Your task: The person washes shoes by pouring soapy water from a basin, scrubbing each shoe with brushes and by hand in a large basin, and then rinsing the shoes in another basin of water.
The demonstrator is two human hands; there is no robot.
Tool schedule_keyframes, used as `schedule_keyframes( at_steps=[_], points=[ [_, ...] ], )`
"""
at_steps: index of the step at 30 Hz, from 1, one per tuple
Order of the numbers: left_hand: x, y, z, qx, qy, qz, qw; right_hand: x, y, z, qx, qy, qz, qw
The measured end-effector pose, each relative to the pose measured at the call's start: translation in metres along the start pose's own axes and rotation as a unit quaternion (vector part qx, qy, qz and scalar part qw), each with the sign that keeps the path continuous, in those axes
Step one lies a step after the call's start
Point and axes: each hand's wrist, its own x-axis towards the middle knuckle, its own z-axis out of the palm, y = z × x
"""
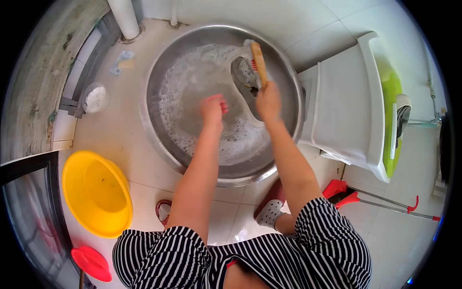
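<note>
My right hand (pixel 268 102) grips a wooden brush (pixel 260 65) with red bristles. The brush is over a grey, white-edged shoe (pixel 243 74), partly covered in suds. This shoe lies on the right side of a large round metal basin (pixel 160 137) of cloudy, soapy water. My left hand (pixel 213 110) is over the middle of the water, left of the shoe, with its fingers curled and slightly blurred. Nothing shows in its grip.
Left of the basin are a yellow tub (pixel 96 192), a red basin (pixel 91 263) and a small container of white powder (pixel 96 98). A white appliance-like cabinet (pixel 339 103) with a green tray (pixel 392 91) stands at right. Red-ended long handles (pixel 385 200) lie below it.
</note>
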Motion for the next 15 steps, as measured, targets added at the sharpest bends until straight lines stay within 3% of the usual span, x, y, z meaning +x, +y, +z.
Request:
schedule_keyframes(
  at_steps=[2, 3, 5, 6, 8, 9, 10, 12, 13, 14, 15],
  points=[
    [-0.007, -0.003, 0.023, -0.027, -0.094, -0.004, 0.995, 0.022, 0.042, 0.016, -0.001, 0.013, -0.033, 0.999],
    [-0.011, -0.007, 0.035, -0.027, -0.091, -0.007, 0.995, 0.017, 0.046, 0.025, -0.002, 0.009, -0.031, 0.999],
    [-0.018, -0.013, 0.051, -0.079, -0.151, -0.048, 0.984, 0.007, 0.05, 0.042, 0.157, -0.14, 0.122, 0.97],
    [-0.017, -0.014, 0.051, -0.08, -0.15, -0.049, 0.984, -0.005, 0.049, 0.052, 0.144, -0.12, 0.102, 0.977],
    [-0.017, -0.018, 0.052, 0.134, -0.138, -0.059, 0.98, -0.035, 0.045, 0.073, 0.318, -0.159, 0.159, 0.921],
    [0.014, -0.054, 0.044, 0.235, -0.069, -0.015, 0.969, -0.054, 0.035, 0.081, 0.316, -0.162, 0.16, 0.921],
    [0.02, -0.053, 0.041, 0.234, -0.065, -0.017, 0.97, -0.075, 0.024, 0.09, 0.351, -0.136, 0.15, 0.914],
    [0.014, -0.034, 0.028, 0.196, 0.072, -0.055, 0.977, -0.096, 0.011, 0.089, 0.385, -0.112, 0.145, 0.904],
    [0.0, -0.021, 0.027, 0.055, 0.105, -0.085, 0.989, -0.1, 0.005, 0.082, 0.431, -0.18, 0.178, 0.866],
    [0.0, -0.021, 0.024, 0.056, 0.108, -0.085, 0.989, -0.099, -0.005, 0.068, 0.472, -0.247, 0.208, 0.82],
    [0.004, -0.021, 0.017, -0.068, 0.133, -0.055, 0.987, -0.093, -0.02, 0.048, 0.46, -0.269, 0.242, 0.811]
  ],
)
